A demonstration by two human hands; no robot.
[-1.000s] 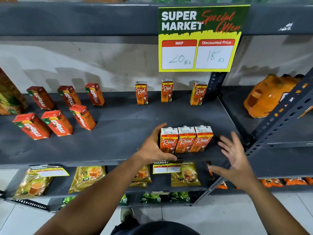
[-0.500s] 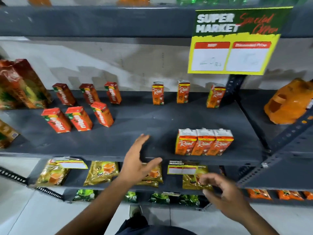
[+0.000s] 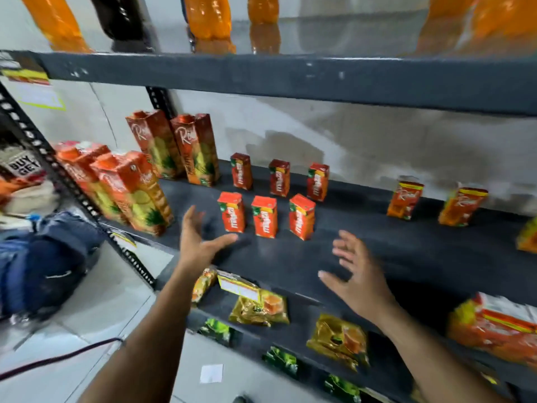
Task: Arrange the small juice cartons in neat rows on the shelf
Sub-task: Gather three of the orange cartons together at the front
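Your left hand (image 3: 200, 242) hovered over the near edge of the dark shelf (image 3: 290, 257), fingers (image 3: 190, 221) spread and the thumb stretched right, holding nothing. Your right hand (image 3: 357, 274) hung just right of it, palm down, fingers spread wide and also empty.

Six small red juice cartons (image 3: 264, 212) stood upright on the shelf beyond your hands, in two rows of three: a near row just past your left fingertips and a far row (image 3: 279, 178) closer to the wall. None of them touched its neighbours, and neither hand touched a carton.

Farther right, two small orange cartons (image 3: 405, 200) stood well apart from the red group, the right one leaning; motion blur hid their print.

To the left, four tall juice cartons (image 3: 139, 196) stood on the same shelf, two near the edge and two by the wall. Yellow sachets (image 3: 258, 311) lay on the shelf below, and orange bottles (image 3: 207, 18) stood on the shelf above.
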